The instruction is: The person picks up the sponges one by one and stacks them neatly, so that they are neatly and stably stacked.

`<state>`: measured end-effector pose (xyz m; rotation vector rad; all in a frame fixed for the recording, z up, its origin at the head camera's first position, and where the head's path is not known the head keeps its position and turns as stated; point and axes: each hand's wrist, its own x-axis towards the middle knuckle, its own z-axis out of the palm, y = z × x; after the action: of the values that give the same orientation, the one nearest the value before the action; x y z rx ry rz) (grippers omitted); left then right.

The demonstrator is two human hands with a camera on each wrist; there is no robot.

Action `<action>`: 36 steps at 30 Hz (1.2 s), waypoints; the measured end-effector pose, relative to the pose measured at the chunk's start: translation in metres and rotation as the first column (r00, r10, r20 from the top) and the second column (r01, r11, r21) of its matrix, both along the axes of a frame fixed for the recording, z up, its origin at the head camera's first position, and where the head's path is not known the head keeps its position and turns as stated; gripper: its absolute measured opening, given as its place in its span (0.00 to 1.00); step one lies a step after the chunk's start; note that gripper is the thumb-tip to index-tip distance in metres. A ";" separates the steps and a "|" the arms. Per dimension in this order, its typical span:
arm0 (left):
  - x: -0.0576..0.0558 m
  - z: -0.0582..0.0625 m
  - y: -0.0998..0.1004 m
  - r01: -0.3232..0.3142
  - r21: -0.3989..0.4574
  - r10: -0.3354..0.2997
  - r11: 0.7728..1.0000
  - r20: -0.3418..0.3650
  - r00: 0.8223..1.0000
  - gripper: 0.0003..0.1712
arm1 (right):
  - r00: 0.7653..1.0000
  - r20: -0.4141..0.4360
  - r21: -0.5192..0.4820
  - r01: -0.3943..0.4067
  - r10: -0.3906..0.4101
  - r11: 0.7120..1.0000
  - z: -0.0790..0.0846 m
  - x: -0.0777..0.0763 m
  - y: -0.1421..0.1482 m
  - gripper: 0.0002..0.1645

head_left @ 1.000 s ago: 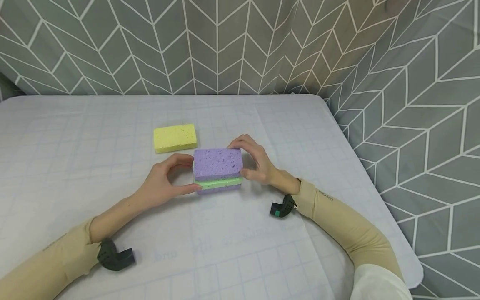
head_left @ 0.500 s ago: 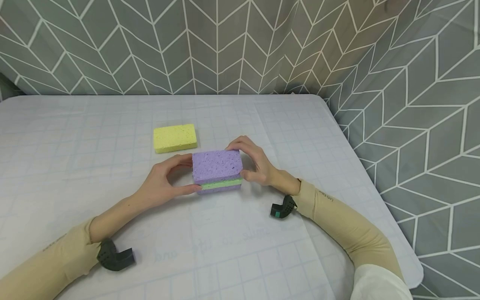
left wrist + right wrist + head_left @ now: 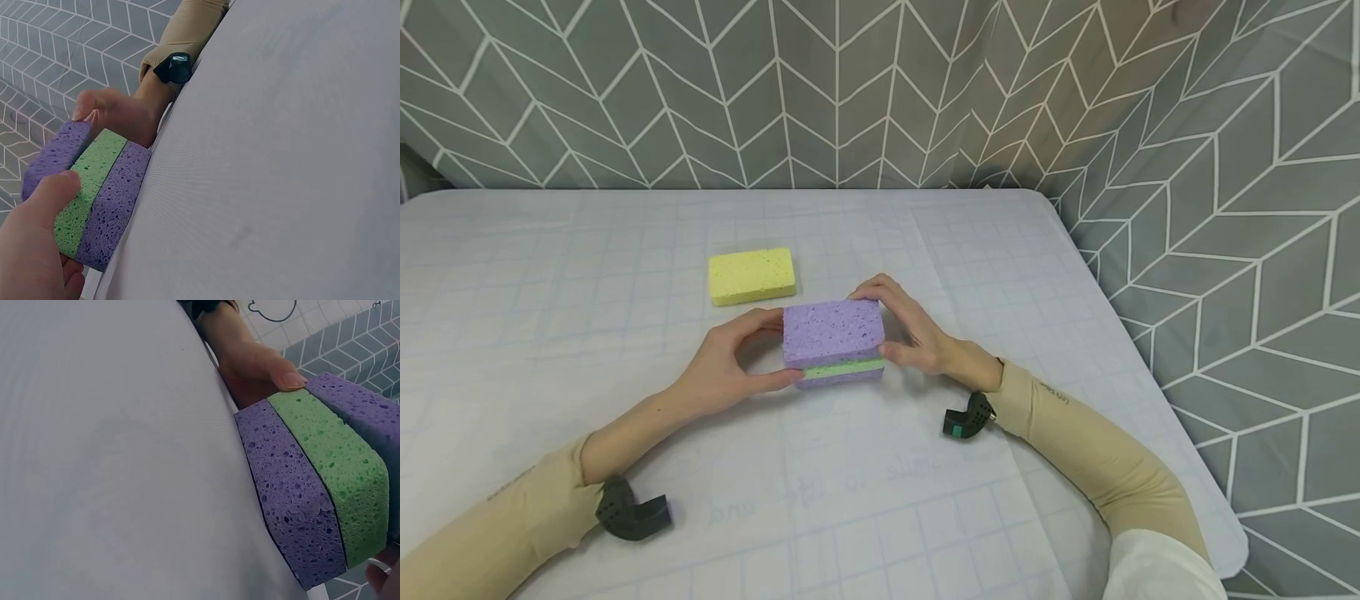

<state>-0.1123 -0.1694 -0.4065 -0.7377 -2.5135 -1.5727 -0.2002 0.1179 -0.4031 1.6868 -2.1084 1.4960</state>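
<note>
Three sponges are stacked in front of me: an upper purple sponge (image 3: 833,330), a green sponge (image 3: 337,469) in the middle and a lower purple sponge (image 3: 284,481) at the bottom. My left hand (image 3: 721,365) grips the stack's left end, its thumb on the green sponge in the left wrist view and its fingers partly hidden behind. At the other end my right hand (image 3: 917,333) holds the upper purple sponge, thumb at the front corner and fingers at the back edge. That sponge sits slightly askew over the green one, leaving a thin green strip visible in the head view.
Behind the stack, to the left, a yellow sponge (image 3: 752,277) lies flat on the white-covered table (image 3: 587,242). A grey patterned curtain (image 3: 805,92) hangs behind the table and along its right side. Each wrist carries a dark camera.
The upper purple sponge has come slightly toward me and left, covering more of the green sponge. My right hand has shifted a little with it; the left has hardly moved.
</note>
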 end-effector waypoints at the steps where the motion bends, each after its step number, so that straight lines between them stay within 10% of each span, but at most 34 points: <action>1: 0.000 0.000 0.000 -0.002 -0.003 0.002 1.000 0.002 1.000 0.43 | 1.000 0.002 0.002 -0.006 0.006 1.000 0.000 0.001 0.000 0.45; 36: -0.001 0.000 0.000 0.016 0.100 -0.007 0.995 -0.090 0.996 0.44 | 1.000 0.018 0.041 0.007 -0.008 0.999 0.000 0.002 -0.002 0.45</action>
<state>-0.1129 -0.1692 -0.4062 -0.7925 -2.3531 -1.6183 -0.1986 0.1154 -0.4034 1.6833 -2.1670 1.4816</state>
